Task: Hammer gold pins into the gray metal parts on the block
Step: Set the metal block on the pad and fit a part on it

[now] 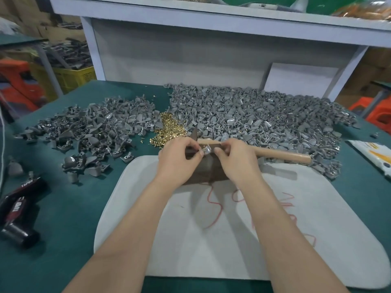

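Our two hands are close together, straight in front of us, over the dark block (208,172) that sits on the white pad (211,240). Our left hand (179,160) pinches a small gray part (207,149) from the left side. Our right hand (234,160) pinches the same part from the right side. So the part is in the middle, between our fingertips, just at the top of the block. We cannot tell if it rests on the block yet. It is also too small for us to tell if a pin is in it.

The hammer (275,154) lies just behind our hands. It lies sideways, from left to right. Its dark head is on the left and its wooden handle sticks far out to the right. The handle goes behind our right fingers, and we cannot tell if they hold it. Our right hand is nearer to the handle, so we think that hand should swing the hammer while our left hand keeps the part in place.

The gold pins (169,130) lie just behind our left hand, so that hand is nearer to them.
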A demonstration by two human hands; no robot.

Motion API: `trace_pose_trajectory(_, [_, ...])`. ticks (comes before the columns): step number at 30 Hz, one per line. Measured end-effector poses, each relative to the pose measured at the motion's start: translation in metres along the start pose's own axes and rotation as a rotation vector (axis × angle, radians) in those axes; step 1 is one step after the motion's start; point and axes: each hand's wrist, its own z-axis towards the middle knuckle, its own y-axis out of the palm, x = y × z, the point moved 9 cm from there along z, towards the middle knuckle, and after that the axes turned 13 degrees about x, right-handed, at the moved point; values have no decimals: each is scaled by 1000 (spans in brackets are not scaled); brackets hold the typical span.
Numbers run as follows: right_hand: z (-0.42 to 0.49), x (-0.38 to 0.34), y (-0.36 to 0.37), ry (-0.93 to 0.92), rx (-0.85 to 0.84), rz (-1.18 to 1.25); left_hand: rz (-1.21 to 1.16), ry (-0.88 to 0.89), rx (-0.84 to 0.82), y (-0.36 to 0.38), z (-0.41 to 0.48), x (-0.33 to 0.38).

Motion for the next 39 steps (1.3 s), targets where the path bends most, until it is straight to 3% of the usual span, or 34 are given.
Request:
trace_pose_trajectory(4, [-3, -14, -17, -178, 117, 250, -10, 49, -35, -3, 0, -2])
trace_pose_trajectory(10, [-16, -39, -1, -318, -40, 342, 98, 88, -60, -1, 1, -1])
trace_pose_trajectory(22, [-13, -30, 3, -265, -7, 313, 56, 47, -26, -5, -1, 0])
trace_pose_trajectory(39, [-6, -33, 6, -119, -180, 140, 88, 96, -43, -4, 0, 0])
